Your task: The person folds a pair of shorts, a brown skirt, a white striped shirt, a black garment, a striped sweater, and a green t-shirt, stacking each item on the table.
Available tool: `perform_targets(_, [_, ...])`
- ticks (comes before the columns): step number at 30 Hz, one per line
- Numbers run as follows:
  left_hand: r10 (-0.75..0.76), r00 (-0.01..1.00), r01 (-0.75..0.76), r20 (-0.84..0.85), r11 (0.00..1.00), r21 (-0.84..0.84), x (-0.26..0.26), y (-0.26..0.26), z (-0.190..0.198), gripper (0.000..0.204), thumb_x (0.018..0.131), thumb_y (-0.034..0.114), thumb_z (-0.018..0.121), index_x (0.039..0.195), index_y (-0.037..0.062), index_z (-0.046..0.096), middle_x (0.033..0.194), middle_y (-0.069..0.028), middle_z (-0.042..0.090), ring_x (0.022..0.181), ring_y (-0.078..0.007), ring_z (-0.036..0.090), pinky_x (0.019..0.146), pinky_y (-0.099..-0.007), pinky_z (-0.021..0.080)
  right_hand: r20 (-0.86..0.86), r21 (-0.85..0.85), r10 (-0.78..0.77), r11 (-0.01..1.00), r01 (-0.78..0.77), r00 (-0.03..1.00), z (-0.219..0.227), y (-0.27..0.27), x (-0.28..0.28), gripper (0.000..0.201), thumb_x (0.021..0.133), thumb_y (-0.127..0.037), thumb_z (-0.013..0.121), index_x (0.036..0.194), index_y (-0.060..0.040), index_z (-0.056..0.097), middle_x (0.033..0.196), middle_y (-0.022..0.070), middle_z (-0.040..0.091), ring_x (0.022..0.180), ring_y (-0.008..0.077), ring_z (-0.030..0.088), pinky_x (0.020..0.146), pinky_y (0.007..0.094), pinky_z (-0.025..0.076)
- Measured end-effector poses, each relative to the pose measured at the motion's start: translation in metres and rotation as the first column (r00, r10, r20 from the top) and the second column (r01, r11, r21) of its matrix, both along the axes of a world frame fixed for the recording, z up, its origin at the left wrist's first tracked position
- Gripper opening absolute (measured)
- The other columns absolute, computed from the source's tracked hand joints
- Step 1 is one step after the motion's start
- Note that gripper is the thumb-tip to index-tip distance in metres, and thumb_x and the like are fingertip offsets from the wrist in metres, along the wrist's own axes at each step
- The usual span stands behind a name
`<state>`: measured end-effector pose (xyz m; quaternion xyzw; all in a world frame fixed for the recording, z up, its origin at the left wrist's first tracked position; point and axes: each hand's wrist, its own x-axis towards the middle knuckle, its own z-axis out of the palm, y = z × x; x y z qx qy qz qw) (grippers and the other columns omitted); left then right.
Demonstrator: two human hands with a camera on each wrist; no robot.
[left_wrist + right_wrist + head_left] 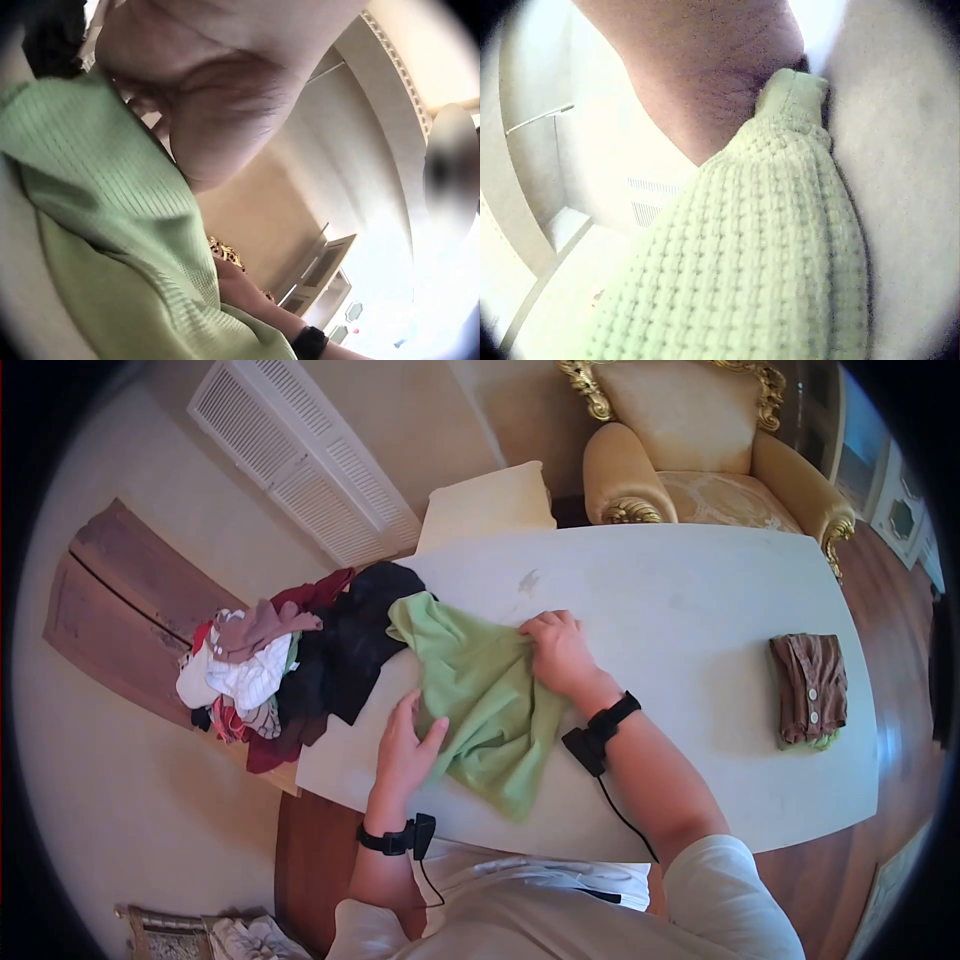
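Note:
A light green knit top [480,690] lies spread and wrinkled on the white table [690,610]. My right hand [562,650] pinches its upper right edge; in the right wrist view the textured knit cloth [735,255] bunches up toward that hand [705,82]. At the top's left edge is my left hand [405,750], its fingers extended and the thumb apart, resting by the cloth. The left wrist view has the left palm [217,97] above the green folds [112,157], its fingertips mostly hidden.
A heap of mixed clothes [250,660] and a black garment [355,630] sit at the table's left end. Toward the right lies a folded brown buttoned garment [810,690] with green cloth under it. A gold armchair [700,450] stands behind the table.

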<state>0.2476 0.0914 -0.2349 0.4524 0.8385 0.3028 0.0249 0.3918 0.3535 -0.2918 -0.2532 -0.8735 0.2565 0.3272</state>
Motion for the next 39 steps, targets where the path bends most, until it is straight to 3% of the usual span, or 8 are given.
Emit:
perform_targets(6, [-0.109,0.893,0.093,0.437,0.994,0.058,-0.002,0.006,-0.013,0.069,0.087,0.028,0.085,0.141,-0.0003,0.055,0.136,-0.0211,0.063,0.125,-0.0300,0.064,0.110,-0.0392,0.049,-0.095,0.011,-0.222,0.974,0.224,0.970,-0.011,0.055,0.027,0.040,0.077,0.002,0.062,0.113,-0.0074,0.074,0.121,0.0145,0.069,0.119,0.0393,0.058,0.106,0.0470,0.047])
perform_targets(12, [-0.406,0.912,0.389,-0.056,0.901,-0.192,0.025,0.025,0.016,0.047,0.089,0.020,0.081,0.128,0.0004,0.063,0.125,-0.0176,0.069,0.119,-0.0257,0.066,0.102,-0.0364,0.051,-0.226,-0.124,-0.227,0.971,0.204,0.947,-0.006,0.064,0.037,0.043,0.076,0.004,0.060,0.117,-0.0046,0.070,0.117,0.0185,0.069,0.117,0.0427,0.060,0.103,0.0485,0.051])
perform_targets(17, [0.033,0.872,0.002,0.488,0.997,-0.071,-0.023,0.043,0.016,0.029,0.093,0.014,0.073,0.118,0.0012,0.066,0.116,-0.0141,0.071,0.099,-0.0251,0.069,0.088,-0.0345,0.054,-0.323,-0.172,-0.192,0.975,0.142,0.927,-0.009,0.070,0.037,0.041,0.077,0.004,0.059,0.116,-0.0022,0.069,0.113,0.0221,0.069,0.111,0.0433,0.063,0.099,0.0472,0.053])
perform_targets(20, [0.028,0.992,0.009,-0.120,0.954,0.301,-0.071,0.048,0.001,0.022,0.093,0.007,0.072,0.114,0.0021,0.067,0.108,-0.0113,0.070,0.090,-0.0205,0.068,0.080,-0.0328,0.055,-0.290,-0.245,-0.206,0.960,0.136,0.934,-0.007,0.071,0.034,0.040,0.079,0.001,0.064,0.119,-0.0012,0.068,0.116,0.0219,0.068,0.112,0.0410,0.065,0.100,0.0448,0.053])
perform_targets(23, [-0.064,0.963,0.161,-0.261,0.915,0.371,-0.027,0.054,0.022,0.018,0.094,0.007,0.073,0.112,0.0029,0.068,0.100,-0.0049,0.067,0.089,-0.0123,0.065,0.078,-0.0277,0.053,-0.304,-0.254,-0.209,0.958,0.132,0.930,-0.005,0.069,0.032,0.039,0.080,-0.001,0.066,0.118,-0.0013,0.069,0.116,0.0219,0.069,0.112,0.0410,0.065,0.099,0.0450,0.054])
perform_targets(28, [-0.554,0.825,0.526,-0.106,0.824,-0.212,0.063,0.043,0.032,0.028,0.089,0.019,0.081,0.110,0.0038,0.067,0.104,-0.0106,0.066,0.094,-0.0242,0.069,0.082,-0.0362,0.056,-0.274,-0.255,-0.272,0.945,0.203,0.922,-0.007,0.069,0.029,0.041,0.079,-0.001,0.064,0.120,-0.0039,0.068,0.116,0.0210,0.068,0.111,0.0428,0.063,0.098,0.0473,0.053])
perform_targets(35, [-0.447,0.622,0.722,0.642,0.645,-0.251,0.098,0.033,0.053,0.031,0.095,0.024,0.078,0.118,0.0046,0.069,0.109,-0.0059,0.073,0.090,-0.0162,0.069,0.078,-0.0315,0.055,-0.213,-0.204,-0.230,0.961,0.187,0.950,-0.009,0.074,0.035,0.042,0.077,-0.008,0.071,0.119,-0.0072,0.070,0.118,0.0173,0.070,0.112,0.0408,0.061,0.099,0.0465,0.053])
perform_targets(39, [-0.353,0.888,0.404,0.294,0.905,-0.133,0.051,0.063,0.048,0.035,0.099,0.027,0.072,0.126,0.0050,0.068,0.126,-0.0160,0.070,0.101,-0.0275,0.072,0.086,-0.0379,0.057,-0.155,-0.223,-0.147,0.969,0.110,0.977,-0.005,0.074,0.039,0.037,0.077,-0.015,0.076,0.113,-0.0066,0.074,0.114,0.0150,0.073,0.113,0.0388,0.062,0.101,0.0451,0.052])
